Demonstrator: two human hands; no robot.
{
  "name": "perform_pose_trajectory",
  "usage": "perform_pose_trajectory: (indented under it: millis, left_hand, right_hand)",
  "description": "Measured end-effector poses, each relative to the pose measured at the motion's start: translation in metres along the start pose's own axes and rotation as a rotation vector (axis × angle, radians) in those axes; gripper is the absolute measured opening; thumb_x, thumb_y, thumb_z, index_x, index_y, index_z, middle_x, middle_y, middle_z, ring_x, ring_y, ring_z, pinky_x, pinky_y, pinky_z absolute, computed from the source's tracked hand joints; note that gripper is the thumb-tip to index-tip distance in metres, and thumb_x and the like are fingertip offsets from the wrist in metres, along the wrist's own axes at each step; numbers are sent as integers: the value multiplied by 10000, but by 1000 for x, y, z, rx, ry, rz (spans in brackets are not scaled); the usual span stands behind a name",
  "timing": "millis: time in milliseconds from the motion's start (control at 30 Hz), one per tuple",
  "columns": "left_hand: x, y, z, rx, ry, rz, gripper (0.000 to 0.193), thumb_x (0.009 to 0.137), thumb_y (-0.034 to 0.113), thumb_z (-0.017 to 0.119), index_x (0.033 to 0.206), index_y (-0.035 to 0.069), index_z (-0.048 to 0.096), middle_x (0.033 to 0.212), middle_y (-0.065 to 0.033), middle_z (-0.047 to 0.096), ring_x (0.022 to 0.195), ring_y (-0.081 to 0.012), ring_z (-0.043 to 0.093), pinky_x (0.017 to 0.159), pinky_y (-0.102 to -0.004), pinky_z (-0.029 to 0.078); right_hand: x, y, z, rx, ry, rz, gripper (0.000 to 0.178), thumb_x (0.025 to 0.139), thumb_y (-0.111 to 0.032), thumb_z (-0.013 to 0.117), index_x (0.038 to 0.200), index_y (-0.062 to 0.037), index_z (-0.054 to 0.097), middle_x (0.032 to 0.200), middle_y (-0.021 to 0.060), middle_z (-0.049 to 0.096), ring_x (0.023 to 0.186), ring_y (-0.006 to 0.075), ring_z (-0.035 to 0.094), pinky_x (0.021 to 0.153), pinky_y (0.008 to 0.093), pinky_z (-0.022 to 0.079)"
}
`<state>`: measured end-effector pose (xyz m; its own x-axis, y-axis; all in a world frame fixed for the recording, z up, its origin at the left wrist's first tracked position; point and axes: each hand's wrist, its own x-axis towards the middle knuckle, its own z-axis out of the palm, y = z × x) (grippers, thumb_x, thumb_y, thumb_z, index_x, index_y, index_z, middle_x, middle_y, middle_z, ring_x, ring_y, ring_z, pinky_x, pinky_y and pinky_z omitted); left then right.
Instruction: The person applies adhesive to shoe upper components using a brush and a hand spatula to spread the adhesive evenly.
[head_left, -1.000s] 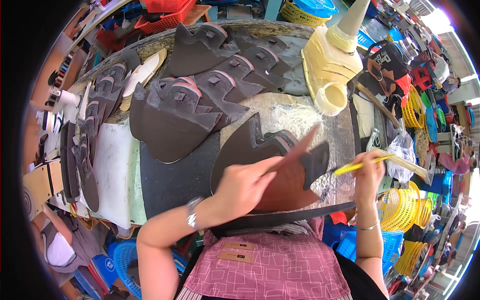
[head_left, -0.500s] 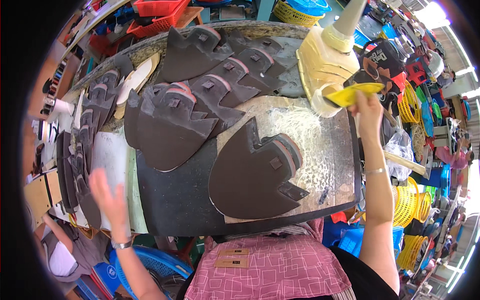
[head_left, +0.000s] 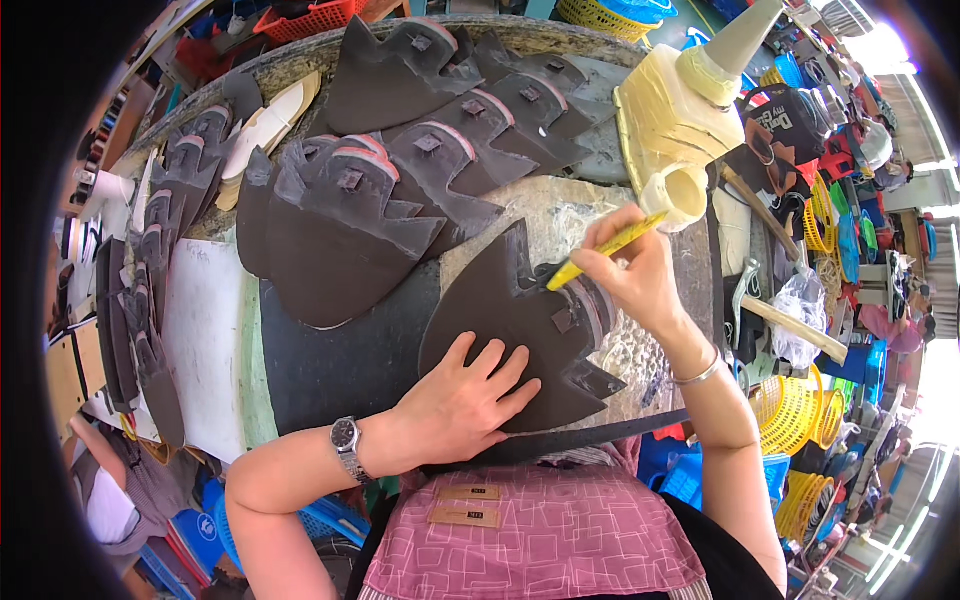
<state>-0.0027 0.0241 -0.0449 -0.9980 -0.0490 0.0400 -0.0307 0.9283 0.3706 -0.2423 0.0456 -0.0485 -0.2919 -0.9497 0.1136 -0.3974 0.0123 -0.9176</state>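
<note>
A dark brown flat cut piece [head_left: 475, 320], perhaps leather, with a notched, curved edge lies on the work board in front of me. My left hand [head_left: 462, 400] rests on its lower left part, palm down and fingers spread. A thin yellow spreader [head_left: 610, 248] is gripped in my right hand [head_left: 640, 275], seen nearly edge-on. Its lower end touches the piece by the curved cut-out, where the surface looks greyish. Just beyond my right hand is the open round mouth [head_left: 680, 195] of a cream-coloured glue pot [head_left: 672, 100] with a cone on top.
Similar brown pieces [head_left: 345, 235] overlap in a pile at the far left of the board. More stand in a row along the left edge [head_left: 160, 330]. A hammer [head_left: 795, 325] and a clear plastic bag [head_left: 800, 310] lie on the right. Yellow baskets [head_left: 785, 410] stand beyond.
My right hand has brought the spreader from the pot's mouth down to the brown piece. My left hand has come from the left side of the table onto the piece.
</note>
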Motion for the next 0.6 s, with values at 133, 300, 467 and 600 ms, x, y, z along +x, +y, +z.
perform_pose_trajectory:
  millis: [133,300,467,600]
  left_hand:
    - [1,-3,4,-18,22,-5,585,633,337,714,1142,106,541,1207,-151,453,1031,-289,443,880,-465,365]
    - [-8,1,2,-33,22,-13,562,658,318,698,1138,69,543,1205,-177,454,1083,-312,429,888,-478,357]
    - [-16,4,0,-30,4,-44,575,620,308,726,1122,93,544,1199,-184,447,1081,-323,424,901,-479,349]
    - [-16,2,4,-23,84,-52,524,610,276,729,1072,78,576,1151,-166,488,1051,-312,454,873,-454,373]
  right_hand:
    - [-82,29,-24,-173,69,-26,229,689,-126,707,755,-42,504,663,59,599,574,134,573,551,258,458]
    - [-69,3,-61,41,331,92,151,781,-97,609,804,-33,474,740,91,589,580,128,559,566,229,461]
    - [12,5,-109,-179,503,-77,140,867,-109,530,906,24,551,673,61,578,553,103,545,533,213,450]
    - [24,40,-123,-185,457,12,156,870,-127,538,820,21,551,603,41,556,507,80,515,485,207,417]
